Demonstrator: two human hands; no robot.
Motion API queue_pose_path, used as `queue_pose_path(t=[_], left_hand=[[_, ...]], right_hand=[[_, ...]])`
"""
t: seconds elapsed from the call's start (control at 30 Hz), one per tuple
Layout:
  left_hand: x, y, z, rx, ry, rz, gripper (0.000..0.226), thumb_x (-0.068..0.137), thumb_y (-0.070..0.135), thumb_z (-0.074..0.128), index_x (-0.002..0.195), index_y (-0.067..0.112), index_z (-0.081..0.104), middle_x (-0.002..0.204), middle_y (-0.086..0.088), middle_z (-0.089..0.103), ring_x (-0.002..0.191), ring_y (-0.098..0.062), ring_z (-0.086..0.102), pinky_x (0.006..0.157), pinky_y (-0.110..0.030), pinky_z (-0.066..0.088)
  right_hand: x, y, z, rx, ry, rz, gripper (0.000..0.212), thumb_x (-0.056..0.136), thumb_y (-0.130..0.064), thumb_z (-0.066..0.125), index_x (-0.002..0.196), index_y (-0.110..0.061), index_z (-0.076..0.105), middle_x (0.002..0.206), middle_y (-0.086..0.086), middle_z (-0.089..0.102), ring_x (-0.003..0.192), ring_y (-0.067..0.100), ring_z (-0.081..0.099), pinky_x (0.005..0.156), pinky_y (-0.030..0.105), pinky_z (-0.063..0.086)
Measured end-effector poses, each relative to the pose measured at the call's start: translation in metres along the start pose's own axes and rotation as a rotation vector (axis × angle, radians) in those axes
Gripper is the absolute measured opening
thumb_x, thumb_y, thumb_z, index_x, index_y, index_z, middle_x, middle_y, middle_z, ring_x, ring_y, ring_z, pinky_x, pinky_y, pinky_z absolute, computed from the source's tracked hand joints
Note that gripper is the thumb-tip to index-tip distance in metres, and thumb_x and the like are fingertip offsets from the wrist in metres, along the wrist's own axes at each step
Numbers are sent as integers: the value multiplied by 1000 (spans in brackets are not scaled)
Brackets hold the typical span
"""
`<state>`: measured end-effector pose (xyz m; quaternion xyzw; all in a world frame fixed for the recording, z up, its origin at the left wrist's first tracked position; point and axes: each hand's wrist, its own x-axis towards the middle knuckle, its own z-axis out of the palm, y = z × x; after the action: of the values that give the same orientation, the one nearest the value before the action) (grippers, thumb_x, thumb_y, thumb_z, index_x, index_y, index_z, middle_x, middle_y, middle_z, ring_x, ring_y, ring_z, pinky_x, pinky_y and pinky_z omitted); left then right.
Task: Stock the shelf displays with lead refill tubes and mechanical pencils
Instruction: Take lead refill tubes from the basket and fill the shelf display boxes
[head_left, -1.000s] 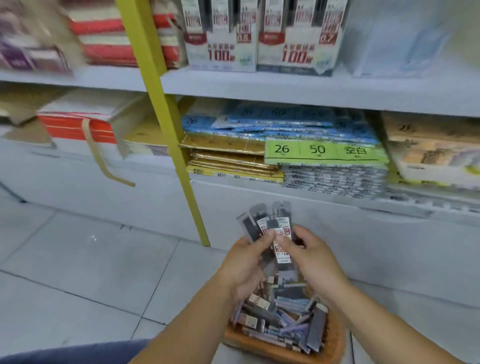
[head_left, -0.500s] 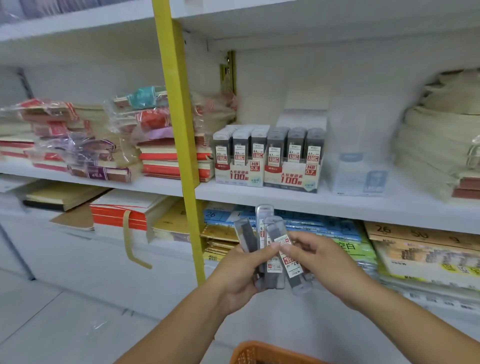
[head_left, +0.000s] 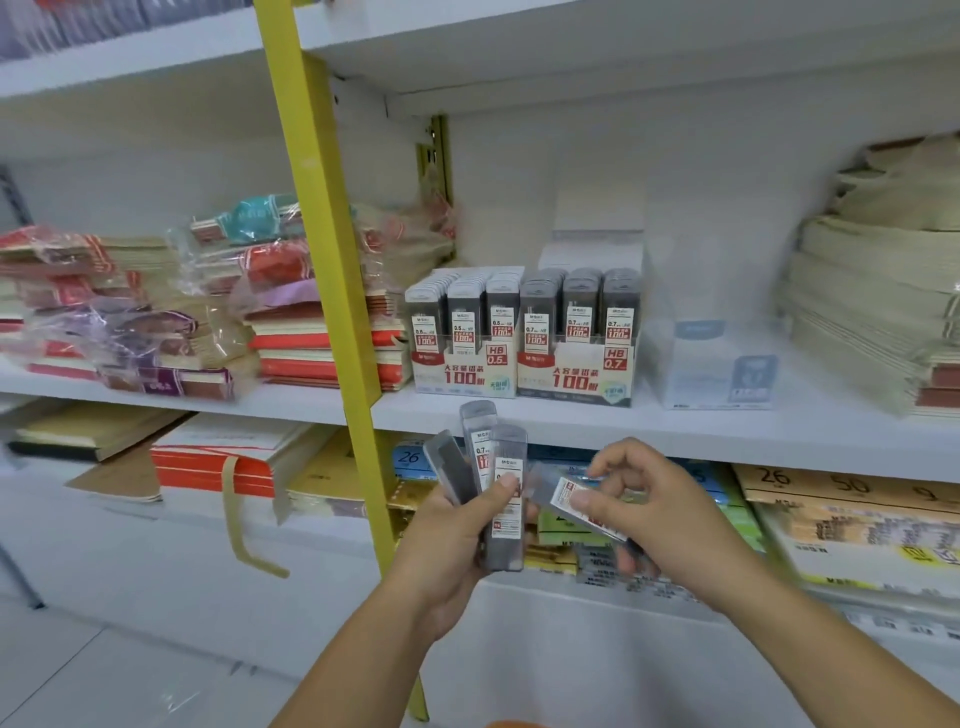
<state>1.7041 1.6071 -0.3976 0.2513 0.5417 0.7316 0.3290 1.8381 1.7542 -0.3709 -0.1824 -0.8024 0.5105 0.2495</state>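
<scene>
My left hand (head_left: 452, 545) grips a fan of three grey lead refill tubes (head_left: 503, 499) with white and red labels, held upright below the shelf edge. My right hand (head_left: 654, 512) pinches one more lead refill tube (head_left: 563, 496), tilted and pulled a little to the right of the fan. On the white shelf (head_left: 571, 423) above the hands stand two display boxes filled with upright tubes: the HB 0.5 box (head_left: 464, 340) on the left and the HB 0.7 box (head_left: 576, 343) on the right.
A yellow upright post (head_left: 332, 291) runs down just left of my hands. Stacks of wrapped notebooks (head_left: 208, 312) fill the shelf's left part. A clear box (head_left: 711, 353) stands right of the displays, beige paper stacks (head_left: 872, 291) beyond. Paper packs (head_left: 841, 509) lie on the lower shelf.
The view has risen from the floor basket to the shelf. Both hands lifted the tubes, and my right hand has drawn one tube away from the bunch to the right.
</scene>
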Motion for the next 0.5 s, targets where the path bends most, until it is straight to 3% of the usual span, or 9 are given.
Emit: queue_pose_path(t=[0.1,0.17,0.3,0.4,0.5], left_hand=[[-1,3,-1,67,4,2,24,91,27,69,115,30,69,106,-6,77,100,-23,74,88,-47,59],[-1,6,0,80,11,7,24,94,24,67,118,28,66,104,-4,78,94,-19,75,78,-37,60],[-2,14,-2,26,82,18,24,94,20,68,117,26,67,100,-2,78,83,-12,73,66,-30,56],[0,17,-3,23,96,28,24,95,21,67,117,29,67,103,2,78,90,-14,75,68,-32,57],[5,24,-5,32,88,52,21,95,26,66,114,31,68,106,7,77,94,-11,75,66,-31,57]], right_hand=[[0,-5,0,-70,36,-50,18,79,-31,78,76,-33,60,81,-14,66,44,14,59,43,20,43],[-1,-13,-1,-66,34,-56,19,79,-23,76,79,-38,64,83,-18,68,47,8,59,47,19,46],[3,-25,-7,166,54,-25,33,89,-2,61,95,-34,66,81,1,73,60,16,63,61,28,53],[10,-30,-6,195,91,-42,26,91,-9,63,108,-29,57,88,-2,75,74,15,70,71,29,54],[23,-47,-16,121,198,-141,24,88,-16,67,102,-26,50,92,-7,76,77,15,72,71,26,52]])
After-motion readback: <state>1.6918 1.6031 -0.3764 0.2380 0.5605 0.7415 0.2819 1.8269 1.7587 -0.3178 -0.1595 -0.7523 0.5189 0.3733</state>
